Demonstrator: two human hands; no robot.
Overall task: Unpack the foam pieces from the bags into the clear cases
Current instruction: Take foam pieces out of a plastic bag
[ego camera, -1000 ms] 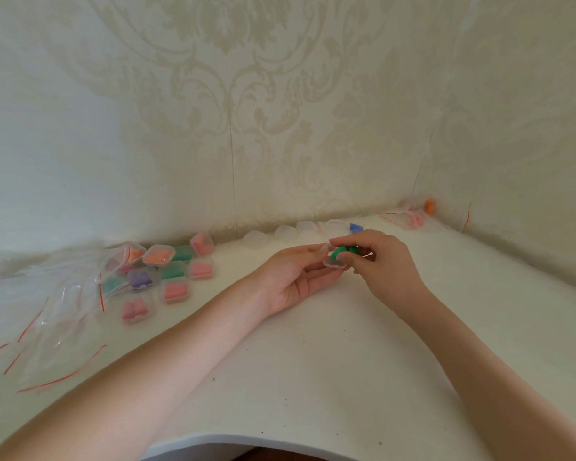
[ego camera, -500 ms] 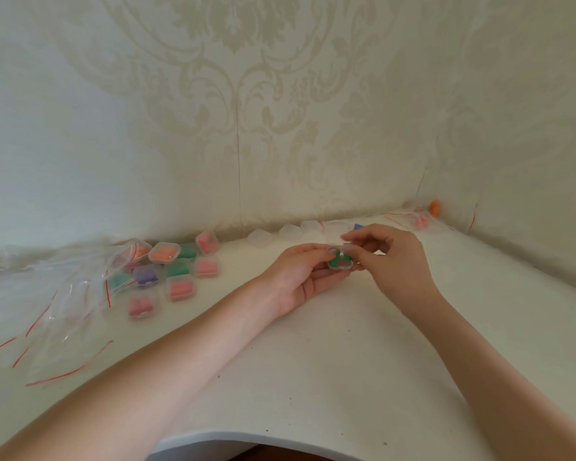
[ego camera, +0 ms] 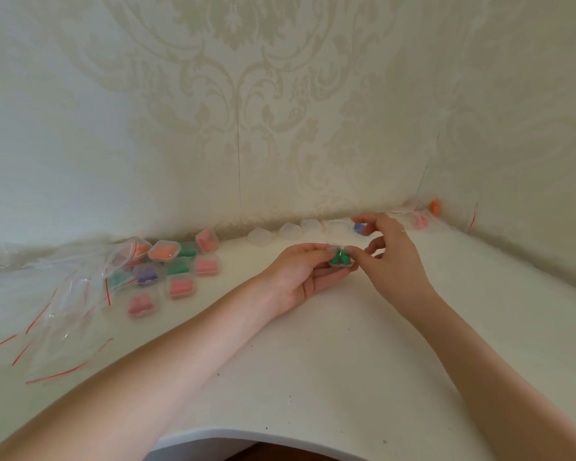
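Now the left hand (ego camera: 300, 277) has the small clear case (ego camera: 340, 260) cradled at its fingertips, fingers curled under and around it, held just above the white table (ego camera: 313, 377) near the middle. Inside sit two green foam pieces (ego camera: 340, 257), side by side. They look like tapered plugs, long axes running roughly near-to-far and leaning together at the far end, narrow tips away from the camera, though the blur makes that call a soft one.

Across comes the right hand (ego camera: 391, 261), one fingertip touching the case's right edge, the others loosely bent and holding nothing. My read: this is the seating-and-closing step, foam in, lid to be pressed shut. What comes next calls for a steady pinch from the left and a firm push from the right until the lid snaps, without squeezing the plugs out.

Moving outward, far behind the right hand lies a blue foam piece (ego camera: 359, 227), at the right end of a row of empty clear cases (ego camera: 290, 231) lined along the wall. Further right, in the corner, a bag with pink pieces (ego camera: 421, 222) and an orange piece (ego camera: 435, 206) wait. Away to the left sits the cluster of filled cases (ego camera: 180, 287), orange, green, purple, pink, and nearer left of those, the emptied bags (ego camera: 47, 311) with red seal strips lie flat.
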